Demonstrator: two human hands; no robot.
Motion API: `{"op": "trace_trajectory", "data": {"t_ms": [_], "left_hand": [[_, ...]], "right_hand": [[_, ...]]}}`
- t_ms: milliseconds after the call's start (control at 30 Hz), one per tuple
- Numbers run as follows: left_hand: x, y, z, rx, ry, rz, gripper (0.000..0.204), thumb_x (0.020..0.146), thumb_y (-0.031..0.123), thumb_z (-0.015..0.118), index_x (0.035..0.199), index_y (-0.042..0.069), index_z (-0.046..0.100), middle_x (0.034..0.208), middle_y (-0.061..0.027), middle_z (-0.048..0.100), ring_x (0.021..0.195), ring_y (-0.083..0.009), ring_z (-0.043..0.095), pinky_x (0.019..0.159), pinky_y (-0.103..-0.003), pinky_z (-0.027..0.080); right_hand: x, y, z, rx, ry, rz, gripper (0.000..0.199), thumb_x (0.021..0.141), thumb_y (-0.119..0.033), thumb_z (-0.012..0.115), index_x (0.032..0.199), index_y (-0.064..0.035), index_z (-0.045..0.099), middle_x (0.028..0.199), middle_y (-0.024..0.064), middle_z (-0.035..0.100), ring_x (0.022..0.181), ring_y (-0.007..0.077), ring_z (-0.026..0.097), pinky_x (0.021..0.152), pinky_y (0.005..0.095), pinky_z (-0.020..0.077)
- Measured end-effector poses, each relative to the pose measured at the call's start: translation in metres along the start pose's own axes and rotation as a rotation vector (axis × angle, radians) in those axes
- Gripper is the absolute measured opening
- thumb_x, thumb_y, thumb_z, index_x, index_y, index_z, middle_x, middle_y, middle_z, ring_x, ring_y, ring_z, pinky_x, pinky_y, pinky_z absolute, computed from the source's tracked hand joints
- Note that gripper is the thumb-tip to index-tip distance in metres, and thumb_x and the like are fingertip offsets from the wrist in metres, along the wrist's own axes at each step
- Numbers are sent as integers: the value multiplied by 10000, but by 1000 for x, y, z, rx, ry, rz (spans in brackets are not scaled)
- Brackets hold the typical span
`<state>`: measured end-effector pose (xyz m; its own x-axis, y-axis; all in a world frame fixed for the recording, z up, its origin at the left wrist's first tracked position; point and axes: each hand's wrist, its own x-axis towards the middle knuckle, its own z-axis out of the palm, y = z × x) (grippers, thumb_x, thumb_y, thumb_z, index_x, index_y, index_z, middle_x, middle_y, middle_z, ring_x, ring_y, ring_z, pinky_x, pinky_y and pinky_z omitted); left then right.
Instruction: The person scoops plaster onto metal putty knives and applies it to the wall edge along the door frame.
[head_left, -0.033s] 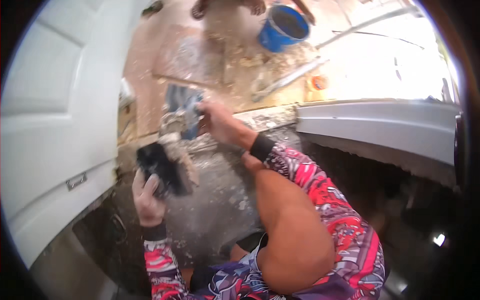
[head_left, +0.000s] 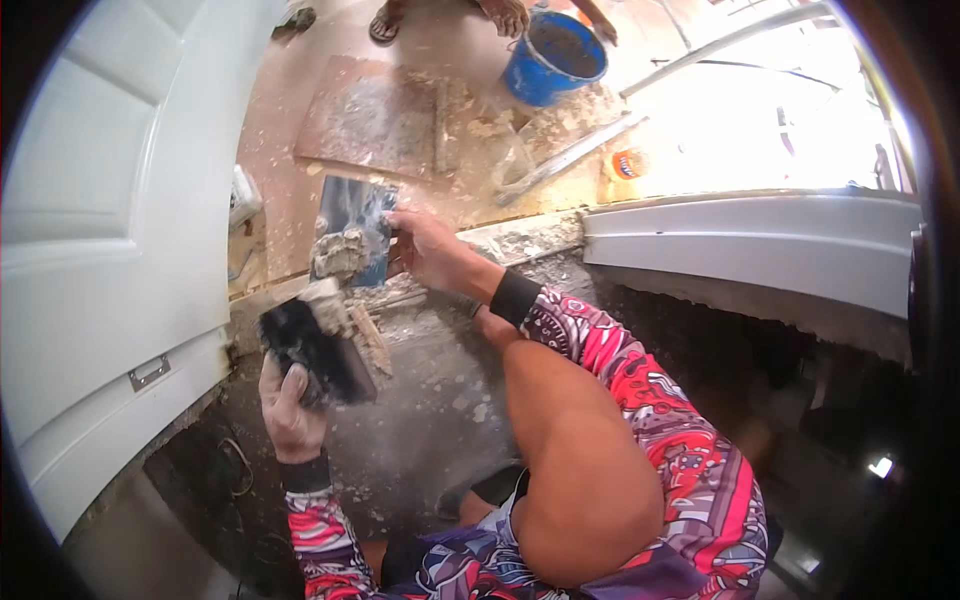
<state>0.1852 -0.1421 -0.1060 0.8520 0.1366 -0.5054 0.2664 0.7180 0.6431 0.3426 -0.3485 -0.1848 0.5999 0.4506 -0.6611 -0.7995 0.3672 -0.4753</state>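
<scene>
At doorway threshold (head_left: 520, 238): mortar-loaded trowel (head_left: 352, 240) gripped in right hand (head_left: 425, 248), dark board (head_left: 315, 350) clasped in left hand (head_left: 290, 405). Step judged: mortar being spread along threshold. Next: blade pressed flat, drawn evenly.

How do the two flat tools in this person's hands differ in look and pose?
The shiny rectangular steel trowel in the right hand is bright and reflective; the dark square board in the left hand is matt black. The trowel sits farther out over the doorstep, the board nearer the body. Both carry lumps of grey mortar.
</scene>
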Motion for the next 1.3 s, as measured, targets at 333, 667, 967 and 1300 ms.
{"op": "trace_trajectory", "data": {"t_ms": [333,667,967,1300], "left_hand": [[-88,4,-48,-107,39,178,440,903,42,586,1331,120,518,1174,-116,650,869,-298,688,483,-384,575],[-176,13,-93,-221,205,253,264,882,95,647,1139,82,587,950,-51,664,730,-242,648,513,-348,510],[-250,-17,-197,-148,397,323,298,875,61,619,1168,66,567,971,-53,636,841,-221,645,618,-393,544],[-286,45,-162,60,429,905,227,952,82,569,1156,-15,594,920,-59,626,776,-103,601,578,-268,536]], "right_hand": [[-54,-35,30,10,-93,-19,183,962,-257,518,1078,-119,548,983,48,636,884,218,617,792,419,508],[-24,-39,-17,-38,43,-88,260,997,-237,397,1098,-56,554,1146,178,638,1039,324,613,990,504,454],[-52,-34,56,-172,-451,-106,231,978,-235,470,1095,-52,550,1057,109,624,973,258,601,908,410,484],[-283,29,265,-503,-500,-403,347,1003,-203,416,1279,-19,519,1232,106,633,1091,238,624,911,368,502]]}}
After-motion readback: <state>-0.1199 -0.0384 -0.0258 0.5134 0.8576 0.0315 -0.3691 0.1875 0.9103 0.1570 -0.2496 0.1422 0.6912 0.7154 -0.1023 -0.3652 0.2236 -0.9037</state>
